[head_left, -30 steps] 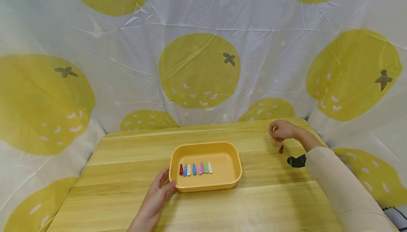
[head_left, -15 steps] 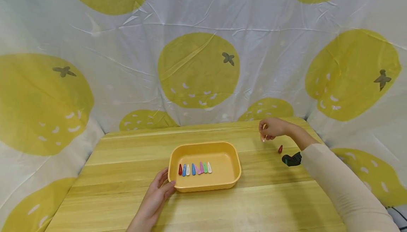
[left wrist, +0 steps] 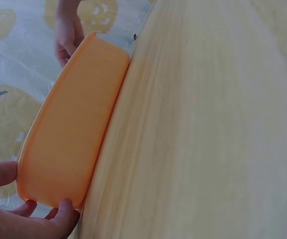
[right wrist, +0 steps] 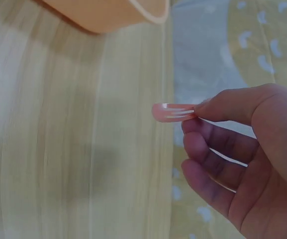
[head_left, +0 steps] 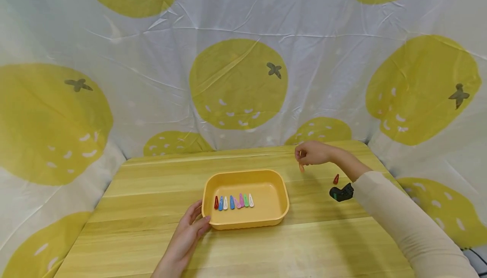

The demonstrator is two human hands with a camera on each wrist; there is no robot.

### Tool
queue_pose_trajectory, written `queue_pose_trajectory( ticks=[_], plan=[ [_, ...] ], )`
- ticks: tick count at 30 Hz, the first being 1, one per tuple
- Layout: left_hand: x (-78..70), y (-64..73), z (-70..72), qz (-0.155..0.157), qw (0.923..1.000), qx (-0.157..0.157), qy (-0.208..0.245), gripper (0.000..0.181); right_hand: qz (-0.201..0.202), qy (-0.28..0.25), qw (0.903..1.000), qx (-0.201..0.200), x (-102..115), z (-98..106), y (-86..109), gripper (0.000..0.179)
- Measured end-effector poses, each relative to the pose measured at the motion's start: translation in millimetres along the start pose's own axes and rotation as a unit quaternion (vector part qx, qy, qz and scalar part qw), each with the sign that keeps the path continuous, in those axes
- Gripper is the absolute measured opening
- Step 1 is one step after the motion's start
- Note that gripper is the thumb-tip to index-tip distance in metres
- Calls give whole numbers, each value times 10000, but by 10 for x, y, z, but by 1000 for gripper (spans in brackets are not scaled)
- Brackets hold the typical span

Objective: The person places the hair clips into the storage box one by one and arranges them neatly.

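A yellow plastic tray [head_left: 270, 197] sits on the table with a row of several snap hair clips [head_left: 232, 202] in its left half, in red, blue, white, pink, purple and green. My left hand [head_left: 186, 229] grips the tray's left end near the front corner, thumb at the front; the left wrist view shows its fingertips against the tray wall [left wrist: 78, 129]. Beyond the tray's back right corner, my right hand [head_left: 313, 153] is raised above the table. Between thumb and forefinger it pinches a pink snap hair clip [right wrist: 173, 112] by one end, the rounded end pointing outward.
One red hair clip [head_left: 336, 179] lies on the wooden table [head_left: 152, 193] right of the tray. Near the right sleeve is a black strap-like piece [head_left: 341, 192] with holes. A fruit-patterned curtain [head_left: 236, 83] hangs behind the table and at both sides.
My right hand has moved left toward the tray, carrying the pink hair clip. The black piece has shifted left along with the arm. The left hand and tray stay in place.
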State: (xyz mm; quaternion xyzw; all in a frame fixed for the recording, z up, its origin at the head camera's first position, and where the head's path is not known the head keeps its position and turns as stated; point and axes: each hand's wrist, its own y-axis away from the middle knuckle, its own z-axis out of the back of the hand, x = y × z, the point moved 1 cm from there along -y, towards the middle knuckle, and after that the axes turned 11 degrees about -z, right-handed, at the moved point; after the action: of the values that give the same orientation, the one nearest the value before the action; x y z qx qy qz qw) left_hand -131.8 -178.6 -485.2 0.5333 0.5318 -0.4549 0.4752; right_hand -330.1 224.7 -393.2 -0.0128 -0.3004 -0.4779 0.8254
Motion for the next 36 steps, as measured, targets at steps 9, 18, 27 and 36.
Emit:
queue_pose_trajectory(
  ticks=[9, 18, 27, 36],
  plan=[
    [-7, -3, 13, -65, 9999, -16, -121, 64, 294, 293, 9990, 164, 302, -36, -50, 10],
    [-24, 5, 35, -75, 9995, 26, -319, 65, 430, 323, 9969, 572, 549, -52, -126, 13],
    [-13, 7, 36, -118, 9995, 50, -282, 64, 600, 839, 9934, 501, 722, -136, -238, 12],
    [-16, 1, 32, -76, 9997, 56, -246, 64, 736, 908, 9908, 689, 908, -234, -380, 13]
  ],
)
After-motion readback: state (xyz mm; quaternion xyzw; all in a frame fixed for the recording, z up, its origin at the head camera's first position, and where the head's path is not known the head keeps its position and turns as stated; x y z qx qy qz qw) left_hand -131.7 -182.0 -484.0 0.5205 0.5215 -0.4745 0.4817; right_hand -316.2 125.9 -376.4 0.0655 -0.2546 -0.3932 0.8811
